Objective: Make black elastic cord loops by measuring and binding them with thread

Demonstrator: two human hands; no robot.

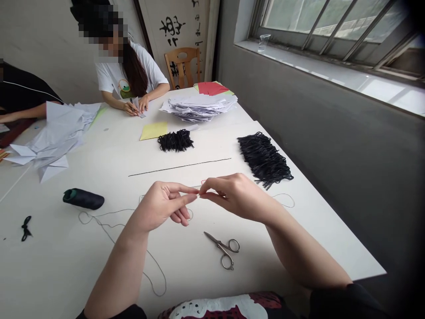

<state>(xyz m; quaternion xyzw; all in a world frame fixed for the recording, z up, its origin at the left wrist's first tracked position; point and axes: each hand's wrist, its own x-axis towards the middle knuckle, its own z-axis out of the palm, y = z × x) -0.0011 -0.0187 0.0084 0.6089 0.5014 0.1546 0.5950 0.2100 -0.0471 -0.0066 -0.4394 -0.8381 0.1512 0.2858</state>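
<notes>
My left hand (166, 204) and my right hand (237, 195) meet fingertip to fingertip above the table. Each is closed in a pinch, apparently on a thin dark thread (286, 195); the part between the fingertips is too fine to make out. Loose loops of this thread lie left of and below my left forearm, near a dark spool (83, 199) on its side. Just below my hands lie metal scissors (222, 249), blades slightly apart. Beyond my fingers a straight black cord (179, 167) stretches across the table. Something thin and red shows partly behind my right fingers.
Bundles of looped black cords lie ahead (175, 140) and at the right edge (264, 158). A small black knotted cord (26, 228) is at far left. Paper piles (199, 106) stand farther back, beside a yellow sheet (153, 131). Two people sit across the table.
</notes>
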